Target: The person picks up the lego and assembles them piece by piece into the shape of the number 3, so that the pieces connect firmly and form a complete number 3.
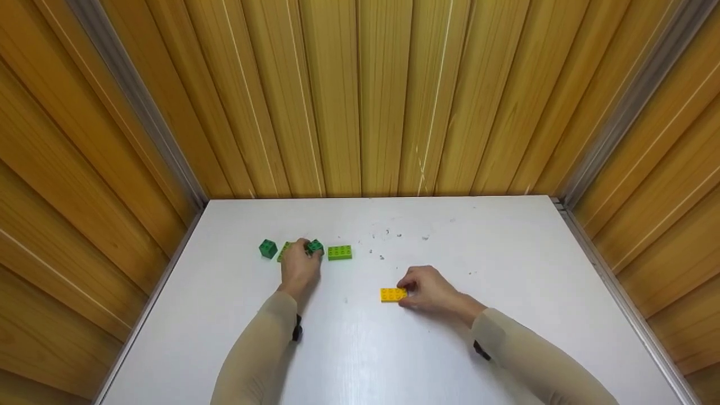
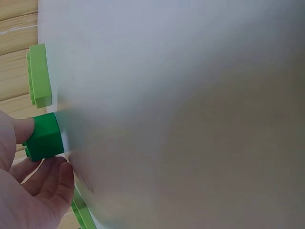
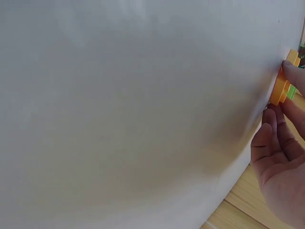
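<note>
My left hand (image 1: 300, 265) pinches a dark green toy building brick (image 1: 315, 247) between thumb and fingers; in the left wrist view this green brick (image 2: 46, 136) is at or just over the tabletop. Partly behind that hand lies a light green brick (image 1: 284, 251). A second light green brick (image 1: 340, 252) lies just right of the pinched one. My right hand (image 1: 430, 288) holds the right end of a yellow brick (image 1: 391, 295), studs up, nearer the front. In the right wrist view its thumb and fingers grip the yellow brick (image 3: 281, 86) from opposite sides.
Another dark green brick (image 1: 268, 248) stands at the left end of the row. The white table (image 1: 360, 349) carries small dark marks and scuffs. Wood-patterned panels (image 1: 382, 101) rise along its back and sides.
</note>
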The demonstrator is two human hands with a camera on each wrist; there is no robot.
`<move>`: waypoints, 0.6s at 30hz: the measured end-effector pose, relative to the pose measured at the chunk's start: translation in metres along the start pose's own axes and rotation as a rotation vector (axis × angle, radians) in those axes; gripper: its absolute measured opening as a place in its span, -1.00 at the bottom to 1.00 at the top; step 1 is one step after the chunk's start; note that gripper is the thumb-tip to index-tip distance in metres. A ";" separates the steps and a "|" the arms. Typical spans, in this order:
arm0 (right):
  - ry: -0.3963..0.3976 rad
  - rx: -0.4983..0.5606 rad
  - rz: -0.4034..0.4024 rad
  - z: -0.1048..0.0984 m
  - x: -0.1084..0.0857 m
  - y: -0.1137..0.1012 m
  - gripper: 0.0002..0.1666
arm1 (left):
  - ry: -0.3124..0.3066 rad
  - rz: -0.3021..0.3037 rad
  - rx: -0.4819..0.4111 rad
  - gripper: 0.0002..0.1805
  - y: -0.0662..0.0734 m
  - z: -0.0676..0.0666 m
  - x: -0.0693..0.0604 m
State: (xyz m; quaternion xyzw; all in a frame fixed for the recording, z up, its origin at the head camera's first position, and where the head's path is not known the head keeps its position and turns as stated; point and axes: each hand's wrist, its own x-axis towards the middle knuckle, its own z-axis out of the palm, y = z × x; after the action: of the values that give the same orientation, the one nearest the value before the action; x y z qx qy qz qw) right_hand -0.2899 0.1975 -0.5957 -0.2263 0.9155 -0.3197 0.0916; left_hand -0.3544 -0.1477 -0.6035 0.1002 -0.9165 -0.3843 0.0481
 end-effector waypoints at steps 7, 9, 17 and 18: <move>0.028 -0.017 -0.027 -0.001 0.001 0.001 -0.61 | 0.023 0.048 0.011 -0.53 -0.004 -0.001 0.000; 0.032 -0.030 -0.028 0.000 0.001 0.001 -0.62 | 0.029 0.069 0.018 -0.55 -0.005 -0.002 -0.001; 0.024 -0.028 0.017 0.001 0.003 -0.002 -0.61 | 0.025 0.070 -0.005 -0.53 -0.003 -0.005 -0.012; 0.025 -0.029 0.022 0.001 0.003 -0.002 -0.61 | 0.023 0.067 -0.009 -0.52 -0.003 -0.005 -0.013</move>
State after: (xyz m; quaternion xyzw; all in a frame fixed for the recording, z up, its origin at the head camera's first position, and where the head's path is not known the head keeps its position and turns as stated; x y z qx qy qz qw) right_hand -0.2912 0.1942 -0.5954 -0.2137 0.9235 -0.3082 0.0806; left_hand -0.3399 -0.1505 -0.6024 0.0735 -0.9170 -0.3855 0.0719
